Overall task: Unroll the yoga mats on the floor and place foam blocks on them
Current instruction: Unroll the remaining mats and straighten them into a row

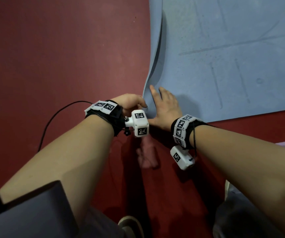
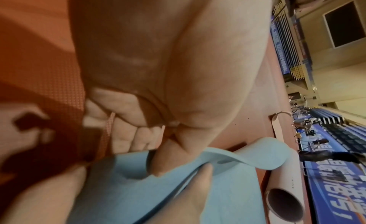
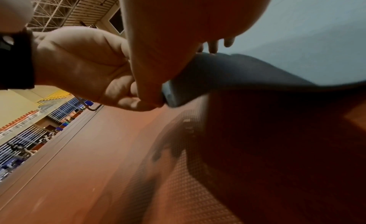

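The left hand (image 1: 131, 102) pinches the lifted corner of the blue yoga mat (image 1: 224, 57) — thumb on top. The right hand (image 1: 164, 107) lies flat on it, fingers straight. The mat is spread on the red floor (image 1: 61, 57).

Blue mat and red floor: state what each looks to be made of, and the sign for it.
Blue mat: likely soft foam, matte. Its edge curls and folds under the left hand, and pressed lines and dents stay in its surface.

Red floor: probably rubber or vinyl sports flooring, matte; the right wrist view shows a fine grid of raised dots. The exact material cannot be told.
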`<state>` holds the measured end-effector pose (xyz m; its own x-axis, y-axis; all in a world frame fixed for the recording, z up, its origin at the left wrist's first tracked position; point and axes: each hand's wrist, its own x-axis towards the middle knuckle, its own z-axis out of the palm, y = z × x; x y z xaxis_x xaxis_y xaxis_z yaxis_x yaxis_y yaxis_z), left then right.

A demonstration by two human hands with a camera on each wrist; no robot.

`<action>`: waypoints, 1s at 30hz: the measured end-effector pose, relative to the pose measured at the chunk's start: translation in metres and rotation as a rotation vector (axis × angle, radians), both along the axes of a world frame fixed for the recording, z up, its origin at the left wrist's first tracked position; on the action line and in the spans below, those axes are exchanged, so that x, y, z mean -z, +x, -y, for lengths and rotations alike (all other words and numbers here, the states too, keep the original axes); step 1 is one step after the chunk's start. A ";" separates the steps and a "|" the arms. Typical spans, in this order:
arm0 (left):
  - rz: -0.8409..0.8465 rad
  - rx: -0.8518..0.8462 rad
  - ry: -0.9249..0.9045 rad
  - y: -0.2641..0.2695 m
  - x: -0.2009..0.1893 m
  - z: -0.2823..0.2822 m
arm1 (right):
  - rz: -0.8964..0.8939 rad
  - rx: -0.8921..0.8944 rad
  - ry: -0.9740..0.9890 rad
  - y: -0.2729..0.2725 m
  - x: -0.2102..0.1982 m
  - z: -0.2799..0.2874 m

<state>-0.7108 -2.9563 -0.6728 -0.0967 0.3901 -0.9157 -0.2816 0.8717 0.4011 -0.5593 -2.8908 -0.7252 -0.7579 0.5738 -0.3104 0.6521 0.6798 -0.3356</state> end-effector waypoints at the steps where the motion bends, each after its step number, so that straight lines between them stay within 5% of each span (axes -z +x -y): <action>1: 0.053 -0.011 0.002 -0.001 -0.001 -0.001 | -0.007 0.013 0.028 -0.001 0.000 0.000; 7: 0.092 -0.023 0.030 -0.001 -0.004 -0.010 | -0.010 0.038 -0.023 -0.005 -0.003 -0.003; 30: -0.286 -0.424 0.195 -0.002 -0.004 -0.044 | 0.095 -0.040 -0.059 -0.009 -0.006 -0.017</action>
